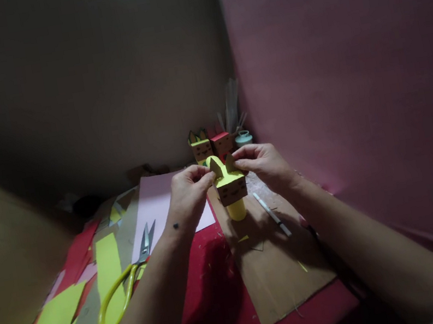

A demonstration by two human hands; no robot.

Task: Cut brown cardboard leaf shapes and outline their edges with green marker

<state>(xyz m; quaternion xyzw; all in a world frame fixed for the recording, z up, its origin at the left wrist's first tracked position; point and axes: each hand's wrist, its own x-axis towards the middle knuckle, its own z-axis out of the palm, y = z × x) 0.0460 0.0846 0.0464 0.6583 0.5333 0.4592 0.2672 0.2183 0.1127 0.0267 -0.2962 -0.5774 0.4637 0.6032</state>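
A yellow and brown paper animal figure (232, 190) stands upright on a piece of cardboard (286, 283). Its box-shaped head has a drawn face, and a yellow tube forms the body below. My left hand (192, 191) pinches the brown pointed ear (215, 169) on the left side of the head. On the other side, the fingers of my right hand (262, 162) pinch the second ear (230, 162). A white pen (271, 213) lies on the cardboard, right of the figure, beside small paper scraps.
Scissors with yellow handles (118, 305) lie left of my left forearm on yellow paper sheets (52, 322). Pink paper (151, 195) is behind them on the red tabletop (205, 291). Two similar figures (221, 142) and a pale jar (243, 138) stand at the back, near the pink wall (352, 78).
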